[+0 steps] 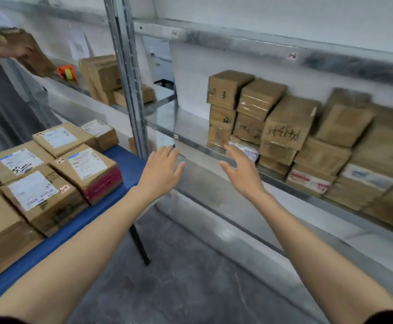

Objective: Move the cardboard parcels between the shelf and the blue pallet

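The whole picture is smeared, worst along the right half of the shelf [186, 122], so the handwriting and labels on the parcels cannot be read. The stack of parcels on the shelf [286, 122] runs from mid-shelf to the right, where the picture edge cuts it off. It stands against the back wall, up to three high. There are more than a dozen, but an exact count is not possible because those at the right blur into one another.

On the blue pallet [125, 164] at the left lie seven labelled parcels [88, 169] that can be made out. The two nearest the left edge are cut off, and one small parcel sits at the far corner beside the metal post [130, 90].

Both hands are bare and hold nothing. The left hand [160, 170] is spread, palm down, in the air over the pallet's far right corner, just short of the shelf's front edge. The right hand [242, 169] is also spread, fingers apart. It is raised in front of the shelf's front edge near the bottom left parcel of the stack, but contact cannot be made out.

At the top left corner another person's hand [21, 51] rests on one tilted parcel [34, 57] at the edge of the next bay. Near it are one orange tape dispenser [66, 72] and a few more boxes [102, 76], partly hidden by the post.
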